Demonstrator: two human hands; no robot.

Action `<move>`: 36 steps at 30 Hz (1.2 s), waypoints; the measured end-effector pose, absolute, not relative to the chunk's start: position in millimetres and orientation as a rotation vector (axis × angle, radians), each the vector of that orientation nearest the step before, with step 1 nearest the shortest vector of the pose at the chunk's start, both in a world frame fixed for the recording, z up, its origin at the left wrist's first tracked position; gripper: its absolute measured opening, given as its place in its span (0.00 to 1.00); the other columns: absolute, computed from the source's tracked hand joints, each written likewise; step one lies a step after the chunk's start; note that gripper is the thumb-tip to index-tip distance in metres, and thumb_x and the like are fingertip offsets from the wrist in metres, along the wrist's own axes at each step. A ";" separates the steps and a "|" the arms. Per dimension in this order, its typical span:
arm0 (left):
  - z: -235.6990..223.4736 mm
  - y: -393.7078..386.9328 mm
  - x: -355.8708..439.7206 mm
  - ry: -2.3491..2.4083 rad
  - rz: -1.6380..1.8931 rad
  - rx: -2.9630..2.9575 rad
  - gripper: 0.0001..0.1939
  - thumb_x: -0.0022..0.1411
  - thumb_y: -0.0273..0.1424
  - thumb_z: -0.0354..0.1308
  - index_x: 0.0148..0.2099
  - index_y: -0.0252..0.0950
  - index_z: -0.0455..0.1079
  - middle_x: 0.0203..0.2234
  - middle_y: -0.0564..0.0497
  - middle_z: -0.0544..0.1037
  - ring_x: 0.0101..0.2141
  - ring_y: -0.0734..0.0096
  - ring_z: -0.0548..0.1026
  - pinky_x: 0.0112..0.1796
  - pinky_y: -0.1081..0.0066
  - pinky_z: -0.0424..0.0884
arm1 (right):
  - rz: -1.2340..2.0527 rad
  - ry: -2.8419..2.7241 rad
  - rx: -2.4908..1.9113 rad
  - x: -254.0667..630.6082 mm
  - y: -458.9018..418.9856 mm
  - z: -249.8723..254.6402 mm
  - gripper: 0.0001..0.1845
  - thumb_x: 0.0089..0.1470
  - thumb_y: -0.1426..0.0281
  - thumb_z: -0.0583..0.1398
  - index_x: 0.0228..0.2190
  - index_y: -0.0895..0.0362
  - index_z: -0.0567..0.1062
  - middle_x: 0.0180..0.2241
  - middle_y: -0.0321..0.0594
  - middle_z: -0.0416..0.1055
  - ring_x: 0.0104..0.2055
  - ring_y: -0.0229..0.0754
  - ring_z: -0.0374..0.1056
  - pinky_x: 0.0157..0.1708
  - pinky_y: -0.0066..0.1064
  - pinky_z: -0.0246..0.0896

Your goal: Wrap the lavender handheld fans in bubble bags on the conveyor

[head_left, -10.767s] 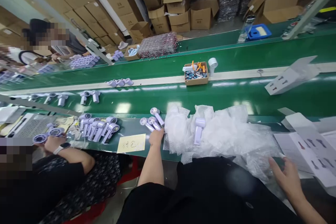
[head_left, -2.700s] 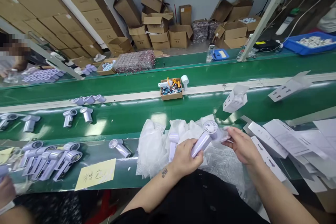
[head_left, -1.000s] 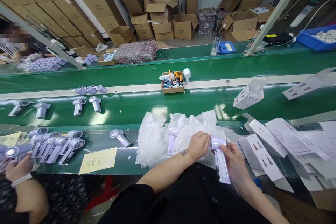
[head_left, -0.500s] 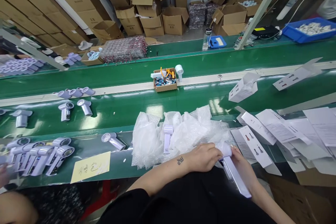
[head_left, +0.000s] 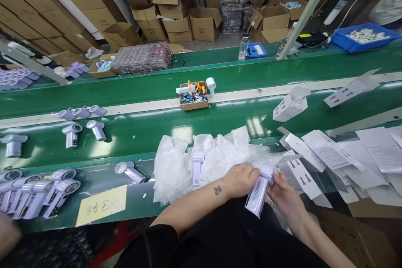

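My left hand (head_left: 240,180) and my right hand (head_left: 284,194) are both closed on a lilac handheld fan (head_left: 258,190) near the table's front edge. The fan's handle points down toward me and its head sits inside a clear bubble-wrap bag (head_left: 266,167). A heap of bubble-wrap bags (head_left: 182,163) lies just left of my hands, with another lilac fan (head_left: 197,166) resting on it. One loose fan (head_left: 128,171) lies further left on the green table (head_left: 144,201).
White flat cartons and leaflets (head_left: 326,155) are spread at right. A green conveyor belt (head_left: 220,121) carries fans (head_left: 72,134) and a folded white box (head_left: 290,104). A small cardboard box of parts (head_left: 193,94) sits mid-belt. Several fans (head_left: 40,197) and a yellow note (head_left: 100,205) lie at left.
The fan went from my left hand into the bag; over the last second its handle swung from lower right back toward me. Camera view shifted slightly right.
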State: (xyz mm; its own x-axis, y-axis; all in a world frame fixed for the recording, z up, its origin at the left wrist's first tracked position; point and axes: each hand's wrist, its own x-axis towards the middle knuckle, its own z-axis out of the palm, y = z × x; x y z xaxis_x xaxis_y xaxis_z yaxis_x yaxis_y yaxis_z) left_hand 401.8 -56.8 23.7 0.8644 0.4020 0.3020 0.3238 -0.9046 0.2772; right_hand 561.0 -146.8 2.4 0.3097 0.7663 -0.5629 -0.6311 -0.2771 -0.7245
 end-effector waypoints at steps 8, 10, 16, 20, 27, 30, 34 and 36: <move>16.0 -64.0 378.3 0.378 0.792 2.673 0.11 0.63 0.26 0.48 0.44 0.31 0.69 0.23 0.50 0.71 0.26 0.71 0.70 0.28 0.71 0.69 | 0.934 -0.407 -1.707 543.9 -168.7 6.9 0.13 0.45 0.58 0.64 0.27 0.53 0.71 0.29 0.36 0.71 0.32 0.42 0.67 0.31 0.34 0.66; 15.6 -66.7 372.0 0.386 0.771 2.568 0.10 0.63 0.27 0.49 0.44 0.31 0.69 0.24 0.49 0.72 0.27 0.71 0.71 0.29 0.72 0.70 | 0.792 -0.736 -1.906 545.7 -183.4 8.5 0.10 0.48 0.58 0.61 0.27 0.52 0.73 0.32 0.39 0.72 0.35 0.45 0.68 0.36 0.36 0.64; 20.8 -64.4 359.8 0.359 0.408 2.070 0.10 0.63 0.30 0.51 0.38 0.33 0.73 0.28 0.49 0.77 0.30 0.74 0.75 0.35 0.76 0.70 | 0.806 -1.434 -1.951 559.5 -213.0 14.9 0.11 0.52 0.63 0.55 0.20 0.50 0.67 0.25 0.40 0.70 0.29 0.45 0.67 0.33 0.35 0.61; 26.4 -65.7 370.1 0.584 0.234 1.851 0.09 0.60 0.28 0.52 0.35 0.32 0.74 0.27 0.51 0.77 0.27 0.76 0.73 0.29 0.79 0.67 | 0.859 -1.513 -2.076 564.8 -200.7 17.8 0.12 0.55 0.62 0.51 0.22 0.51 0.63 0.22 0.38 0.67 0.25 0.43 0.64 0.27 0.33 0.57; 58.2 -56.0 405.3 0.770 0.087 1.856 0.09 0.51 0.25 0.54 0.34 0.33 0.76 0.26 0.53 0.78 0.27 0.73 0.72 0.30 0.76 0.66 | 1.187 -1.461 -2.179 572.0 -175.4 58.4 0.09 0.52 0.66 0.50 0.21 0.52 0.59 0.22 0.37 0.69 0.24 0.41 0.65 0.25 0.31 0.55; 74.0 -49.8 404.4 0.809 -0.017 1.702 0.10 0.50 0.27 0.55 0.34 0.33 0.76 0.24 0.53 0.77 0.25 0.75 0.71 0.27 0.77 0.65 | 1.441 -1.200 -2.117 573.2 -175.9 81.8 0.11 0.53 0.65 0.51 0.21 0.52 0.56 0.19 0.33 0.69 0.22 0.39 0.66 0.23 0.29 0.57; 89.7 -46.9 403.1 0.845 0.050 1.530 0.10 0.49 0.26 0.56 0.34 0.31 0.75 0.24 0.53 0.76 0.24 0.76 0.70 0.26 0.78 0.64 | 1.511 -1.022 -1.997 574.8 -178.7 97.9 0.13 0.54 0.64 0.53 0.21 0.53 0.56 0.18 0.32 0.68 0.22 0.38 0.67 0.23 0.28 0.60; 99.2 -45.2 402.5 0.859 0.093 1.493 0.09 0.49 0.26 0.56 0.33 0.31 0.75 0.23 0.52 0.75 0.24 0.76 0.69 0.26 0.77 0.63 | 1.537 -1.002 -1.906 581.2 -179.6 103.2 0.14 0.55 0.61 0.53 0.22 0.53 0.58 0.18 0.32 0.68 0.21 0.38 0.66 0.23 0.29 0.60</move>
State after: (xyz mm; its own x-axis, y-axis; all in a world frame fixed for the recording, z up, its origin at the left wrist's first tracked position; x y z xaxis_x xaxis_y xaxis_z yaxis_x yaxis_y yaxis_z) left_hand 402.5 -45.2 99.2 0.7105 0.5505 -0.4383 0.4442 0.1323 0.8861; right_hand 581.2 -179.6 103.2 0.0960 0.7893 -0.6064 0.2368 -0.6098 -0.7563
